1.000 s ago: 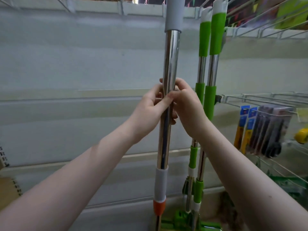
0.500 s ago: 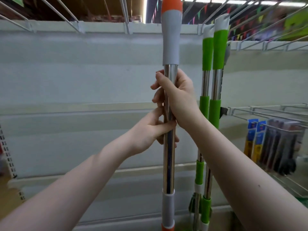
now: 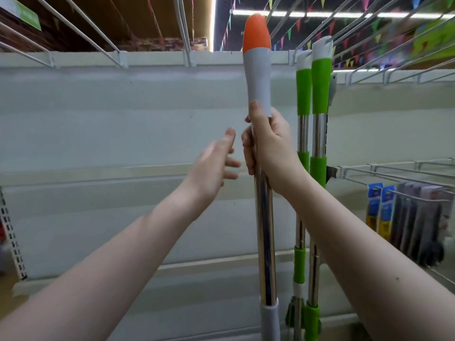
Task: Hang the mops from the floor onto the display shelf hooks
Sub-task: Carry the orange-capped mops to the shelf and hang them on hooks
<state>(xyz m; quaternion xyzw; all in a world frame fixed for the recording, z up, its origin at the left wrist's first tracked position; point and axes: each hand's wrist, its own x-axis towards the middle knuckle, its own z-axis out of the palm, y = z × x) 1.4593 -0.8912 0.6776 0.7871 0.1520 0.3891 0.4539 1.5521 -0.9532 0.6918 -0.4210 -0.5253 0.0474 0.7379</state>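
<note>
I hold a mop upright by its chrome pole; its grey grip ends in an orange tip close to the wire hooks at the top of the shelf. My right hand is wrapped around the pole just below the grey grip. To the left of the pole, my left hand is open, fingers spread, not touching it. Two green-and-chrome mops hang side by side just right of the held mop. The mop heads are out of view.
A pale back panel of the display shelf fills the view behind. Wire hooks at mid-right carry packaged items. More wire arms stick out at the upper right. A slotted upright runs down the left edge.
The mop has risen and its orange tip has come into view near the top hooks. My right hand slid up under the grey grip. My left hand let go of the pole and opened.
</note>
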